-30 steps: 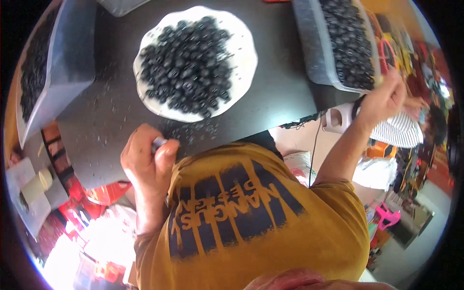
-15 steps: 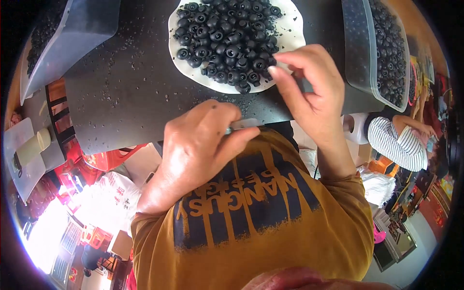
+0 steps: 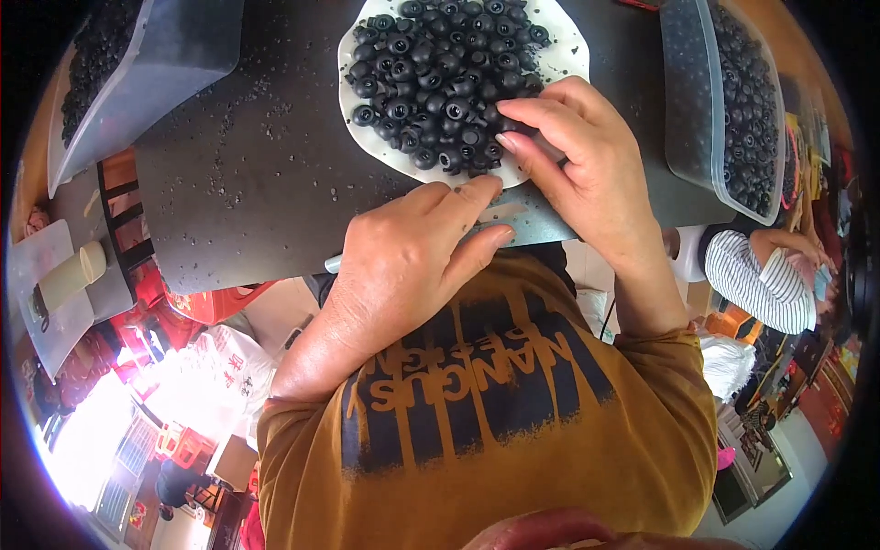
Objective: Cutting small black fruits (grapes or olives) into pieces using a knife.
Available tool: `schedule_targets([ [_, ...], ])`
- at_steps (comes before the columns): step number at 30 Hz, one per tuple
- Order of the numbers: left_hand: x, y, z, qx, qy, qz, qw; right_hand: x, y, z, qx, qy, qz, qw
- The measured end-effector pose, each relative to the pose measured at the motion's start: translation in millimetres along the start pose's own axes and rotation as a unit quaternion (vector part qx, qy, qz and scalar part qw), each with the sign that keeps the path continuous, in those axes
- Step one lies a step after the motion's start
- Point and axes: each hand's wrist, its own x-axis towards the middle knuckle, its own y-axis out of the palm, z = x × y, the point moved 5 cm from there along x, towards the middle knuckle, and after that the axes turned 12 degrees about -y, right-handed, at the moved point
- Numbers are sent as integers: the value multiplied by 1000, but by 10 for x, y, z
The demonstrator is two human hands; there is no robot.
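A white wavy-rimmed plate (image 3: 573, 57) holds a heap of small round black parts (image 3: 440, 82), many with a hole in them. At the heap's right edge is my right hand (image 3: 587, 156), its thumb and index finger apart, the tips against the black parts. Whether a part sits between them is hidden. My left hand (image 3: 408, 243) lies at the near table edge, below the plate, curled over a slim knife (image 3: 506, 212). The blade shows between index finger and thumb; a pale handle end sticks out beside the wrist. Its index fingertip nears the plate's rim.
Clear plastic bins of black parts stand on the left (image 3: 183, 55) and right (image 3: 697, 119). Black crumbs are scattered over the dark table (image 3: 247, 202). A person in a striped top (image 3: 756, 280) sits at the far right. A red stool (image 3: 211, 302) is at lower left.
My left hand has moved right and up toward the plate, its index finger straighter. My right fingertips have shifted left into the heap. The whole view has shifted slightly.
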Motion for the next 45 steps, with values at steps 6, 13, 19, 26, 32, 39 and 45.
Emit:
schedule_targets([
  [6, 20, -31, 30, 25, -2, -36, 999, 3, 3, -20, -14, -15, 4, 1000],
  [13, 1, -22, 51, 18, 21, -72, 997, -15, -32, -8, -11, -15, 8, 1000],
  [19, -75, -125, 69, -9, 40, -121, 992, -30, -35, -14, -18, -17, 10, 1000],
  [26, -95, -176, 121, -32, -12, -104, 994, -1, -18, 32, -57, -83, -3, 995],
  [32, -108, -292, 116, -86, -11, -146, 985, 68, -40, 91, 195, 18, -90, 977],
  [39, -100, -502, 5, -263, 75, -159, 949, 237, 121, 408, 633, 109, -110, 758],
  [45, -114, -462, 90, -339, 52, -138, 929, 247, 245, 466, 657, 94, -81, 744],
])
